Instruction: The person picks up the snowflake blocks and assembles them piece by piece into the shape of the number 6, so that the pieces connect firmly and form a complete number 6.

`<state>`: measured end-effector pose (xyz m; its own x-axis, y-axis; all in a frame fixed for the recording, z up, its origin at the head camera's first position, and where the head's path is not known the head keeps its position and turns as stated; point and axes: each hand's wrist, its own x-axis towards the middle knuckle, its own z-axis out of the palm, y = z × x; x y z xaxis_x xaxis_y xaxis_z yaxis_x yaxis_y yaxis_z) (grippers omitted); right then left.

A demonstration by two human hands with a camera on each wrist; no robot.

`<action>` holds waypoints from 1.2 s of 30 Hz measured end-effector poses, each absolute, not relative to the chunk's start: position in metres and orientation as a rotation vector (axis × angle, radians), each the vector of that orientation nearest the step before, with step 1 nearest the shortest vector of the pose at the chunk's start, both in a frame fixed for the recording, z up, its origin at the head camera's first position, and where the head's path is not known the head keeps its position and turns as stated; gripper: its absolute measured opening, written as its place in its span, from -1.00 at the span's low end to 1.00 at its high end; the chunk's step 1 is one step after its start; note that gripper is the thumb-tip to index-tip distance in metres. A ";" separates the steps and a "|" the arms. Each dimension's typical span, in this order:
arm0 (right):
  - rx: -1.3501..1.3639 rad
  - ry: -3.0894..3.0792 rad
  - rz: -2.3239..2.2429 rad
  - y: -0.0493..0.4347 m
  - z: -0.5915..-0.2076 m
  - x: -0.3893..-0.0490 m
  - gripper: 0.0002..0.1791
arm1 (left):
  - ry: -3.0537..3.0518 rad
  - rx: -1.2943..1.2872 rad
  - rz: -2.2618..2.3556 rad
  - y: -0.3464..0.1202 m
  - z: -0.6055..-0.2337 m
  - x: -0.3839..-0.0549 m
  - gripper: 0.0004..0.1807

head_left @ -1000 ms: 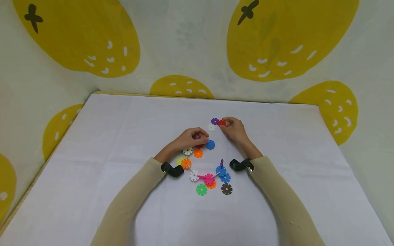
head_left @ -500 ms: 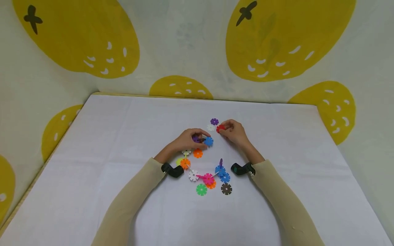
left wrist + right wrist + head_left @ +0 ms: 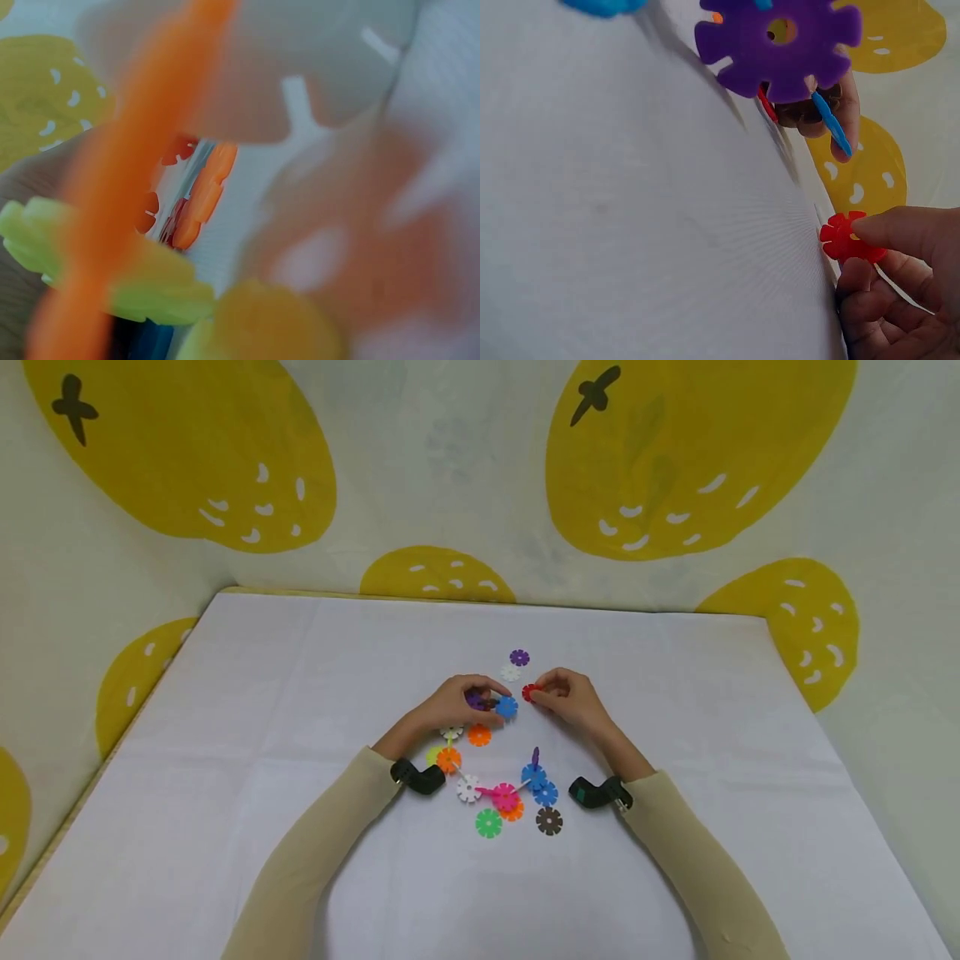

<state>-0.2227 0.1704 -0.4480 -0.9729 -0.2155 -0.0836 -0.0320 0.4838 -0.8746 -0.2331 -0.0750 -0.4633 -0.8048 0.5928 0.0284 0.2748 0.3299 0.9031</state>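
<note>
Thumb and fingertips of my right hand (image 3: pixel 573 697) pinch a red notched plastic disc (image 3: pixel 530 692), shown closely as a red notched disc (image 3: pixel 840 234) in the right wrist view. Facing it, my left hand (image 3: pixel 456 700) grips a brown disc (image 3: pixel 802 112) with a blue disc (image 3: pixel 507 707) joined to it. A purple disc (image 3: pixel 474 700) shows within the left hand's curl. Below that hand runs a curved chain of interlocked discs, including an orange disc (image 3: pixel 448 760), a white disc (image 3: pixel 468 788), a pink disc (image 3: pixel 505 797) and a blue disc (image 3: pixel 533 777).
Loose on the white-covered table (image 3: pixel 337 877) lie a green disc (image 3: pixel 489 823), a dark brown disc (image 3: pixel 549 821) and an orange disc (image 3: pixel 480 735). Beyond the hands are a purple disc (image 3: pixel 519 657) and a white disc (image 3: pixel 511 673). A patterned cloth (image 3: pixel 435 485) hangs behind.
My right hand has drawn the red disc away from the far purple disc, down and leftward toward the blue one. My left hand has raised the blue disc slightly and turned it.
</note>
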 end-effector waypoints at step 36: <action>-0.528 2.350 -1.787 0.162 -0.447 -0.202 -0.88 | 2.327 0.669 1.508 -0.073 -0.462 -0.231 -0.58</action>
